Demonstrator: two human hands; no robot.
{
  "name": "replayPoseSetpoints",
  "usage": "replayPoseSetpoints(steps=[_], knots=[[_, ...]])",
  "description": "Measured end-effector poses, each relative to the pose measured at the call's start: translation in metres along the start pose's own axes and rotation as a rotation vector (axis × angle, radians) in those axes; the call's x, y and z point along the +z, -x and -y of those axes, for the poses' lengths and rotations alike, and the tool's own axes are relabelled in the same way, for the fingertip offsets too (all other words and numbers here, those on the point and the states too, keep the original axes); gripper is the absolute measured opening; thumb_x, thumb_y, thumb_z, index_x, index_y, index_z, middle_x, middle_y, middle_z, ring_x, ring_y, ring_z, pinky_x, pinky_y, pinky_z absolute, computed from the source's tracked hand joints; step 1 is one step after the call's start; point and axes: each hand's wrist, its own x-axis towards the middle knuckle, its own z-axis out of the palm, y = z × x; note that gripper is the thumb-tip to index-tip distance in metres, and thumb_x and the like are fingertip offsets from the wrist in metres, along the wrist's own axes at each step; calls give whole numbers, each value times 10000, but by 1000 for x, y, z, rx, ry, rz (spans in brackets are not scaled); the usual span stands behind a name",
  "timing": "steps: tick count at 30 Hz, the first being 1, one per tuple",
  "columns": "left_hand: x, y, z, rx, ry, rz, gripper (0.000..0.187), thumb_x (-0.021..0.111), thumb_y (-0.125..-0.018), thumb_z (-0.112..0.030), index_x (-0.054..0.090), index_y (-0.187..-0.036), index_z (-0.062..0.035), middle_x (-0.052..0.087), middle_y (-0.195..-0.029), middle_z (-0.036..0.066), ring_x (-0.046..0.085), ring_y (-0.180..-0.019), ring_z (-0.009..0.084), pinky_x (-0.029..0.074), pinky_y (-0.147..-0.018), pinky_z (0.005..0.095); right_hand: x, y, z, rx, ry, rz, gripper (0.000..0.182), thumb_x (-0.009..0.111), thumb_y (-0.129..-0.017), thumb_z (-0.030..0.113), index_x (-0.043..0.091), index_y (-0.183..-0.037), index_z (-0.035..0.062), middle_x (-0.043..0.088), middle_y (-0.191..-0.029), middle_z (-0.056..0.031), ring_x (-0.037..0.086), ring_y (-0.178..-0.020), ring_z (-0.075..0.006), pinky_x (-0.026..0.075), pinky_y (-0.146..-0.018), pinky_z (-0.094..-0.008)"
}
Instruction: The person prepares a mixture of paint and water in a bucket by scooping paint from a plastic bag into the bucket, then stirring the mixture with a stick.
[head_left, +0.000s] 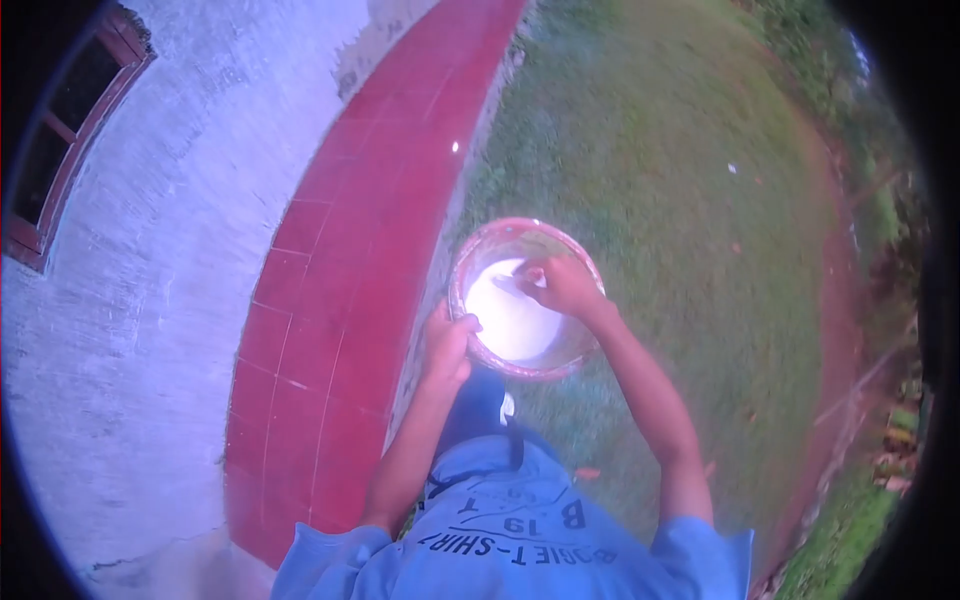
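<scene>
A round reddish bucket [580,245] with white liquid [510,325] inside hangs in front of my body above the grass. My left hand [447,340] grips its rim at the lower left, the thumb over the edge. Inside the bucket, above the white liquid, my right hand [565,287] is closed on a small tool [512,284], perhaps a brush; its far end is too blurred to make out.
A whitish wall [200,200] with a red-framed window [75,130] rises on the left. Along it runs a red tiled walkway [350,250]. Grass [700,250] spreads to the right, up to a dirt strip [835,320] and bushes [880,130].
</scene>
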Motion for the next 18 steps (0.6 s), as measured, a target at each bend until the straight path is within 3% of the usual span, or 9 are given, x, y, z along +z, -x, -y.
replayPoseSetpoints(steps=[1, 3, 5, 10, 12, 15, 18], knots=[[14, -26, -3, 19, 10, -7, 631, 527, -698, 124, 506, -1324, 44, 621, -1066, 138, 633, -886, 204, 532, -731, 305, -12, -17, -16, 24, 75, 2, 277, 691, -829, 257, 759, -1050, 106, 733, -974, -180, 705, -927, -344, 541, -861, -452], [36, -74, -5, -2, 45, -39, 452, 568, -707, 93, 580, -1154, 29, 632, -954, 97, 627, -789, 177, 502, -669, 294, -32, -49, -51, 68, 153, 60, 286, 687, -812, 256, 759, -1048, 113, 732, -960, -181, 705, -912, -350, 544, -853, -462], [43, -109, -2, 2, 55, -42, 445, 571, -707, 93, 579, -1148, 31, 632, -952, 96, 625, -784, 175, 501, -667, 294, -37, -68, -71, 141, 228, 139, 325, 683, -767, 249, 759, -1061, 132, 731, -948, -180, 706, -899, -353, 547, -863, -468], [98, -210, 3, -21, -11, -40, 439, 575, -709, 96, 580, -1144, 39, 636, -949, 99, 627, -780, 170, 500, -668, 296, -54, -133, -137, 159, 211, 281, 314, 695, -774, 256, 764, -1052, 130, 739, -969, -154, 709, -929, -334, 536, -893, -444], [129, -255, 0, -48, -57, -45, 509, 543, -709, 119, 554, -1212, 41, 634, -930, 92, 598, -693, 141, 470, -587, 254, -64, -167, -171, 63, -108, 274, 306, 718, -780, 246, 767, -1058, 128, 744, -981, -136, 707, -938, -317, 529, -903, -421], [169, -311, -12, -84, 5, -54, 508, 544, -705, 119, 560, -1207, 41, 636, -913, 91, 598, -680, 133, 465, -574, 247, -96, -229, -206, -44, -247, 278, 307, 735, -789, 241, 765, -1073, 128, 746, -989, -128, 704, -944, -299, 525, -905, -407], [208, -380, -21, -77, 63, -40, 495, 552, -716, 116, 567, -1204, 42, 641, -929, 96, 615, -710, 139, 485, -597, 263, -137, -296, -235, -4, -256, 225, 289, 734, -811, 239, 763, -1078, 130, 748, -985, -122, 704, -943, -289, 532, -875, -414]])
